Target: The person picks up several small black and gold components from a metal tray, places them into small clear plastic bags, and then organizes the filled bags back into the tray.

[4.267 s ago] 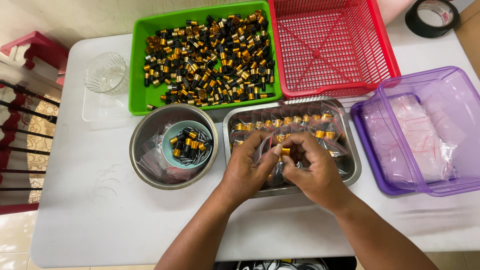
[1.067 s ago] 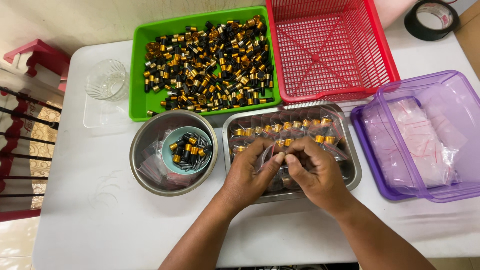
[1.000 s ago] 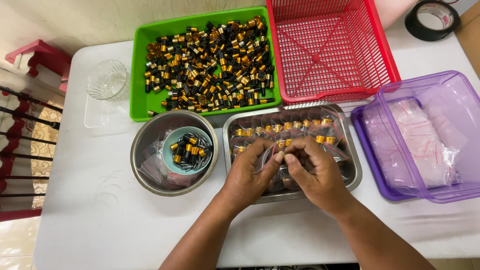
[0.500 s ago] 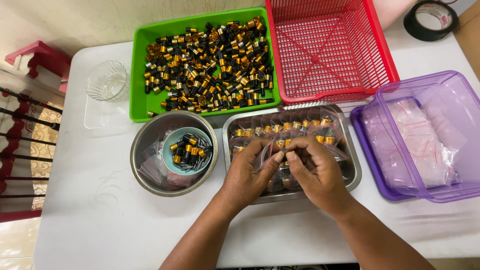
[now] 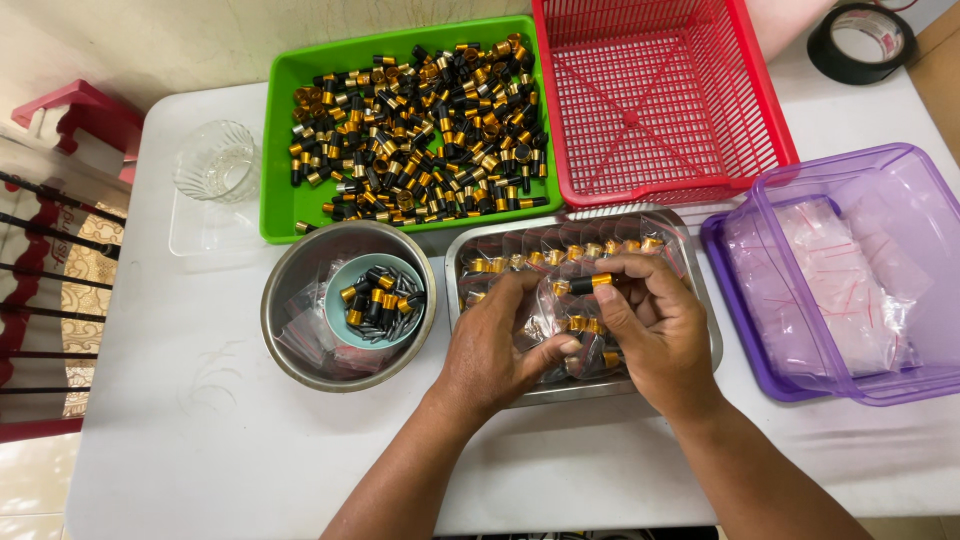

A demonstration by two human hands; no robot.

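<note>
Over the steel tray (image 5: pixel 700 300) at the front of the white worktop (image 5: pixel 200 430), the right hand (image 5: pixel 655 325) pinches a small black-and-gold cap (image 5: pixel 590 284) between thumb and fingertips, while the left hand (image 5: pixel 495 345) is closed on a little clear zip bag (image 5: pixel 548 318) just below it. That cap looks light, hard and pretty slick, so gripping it across the round sides seems safest, and the bag's floppy and thin, best held by its mouth edge. Loads more caps sit in the green tray (image 5: pixel 275 215) behind, a few in the teal cup (image 5: pixel 335 300) inside the steel bowl (image 5: pixel 290 355).
</note>
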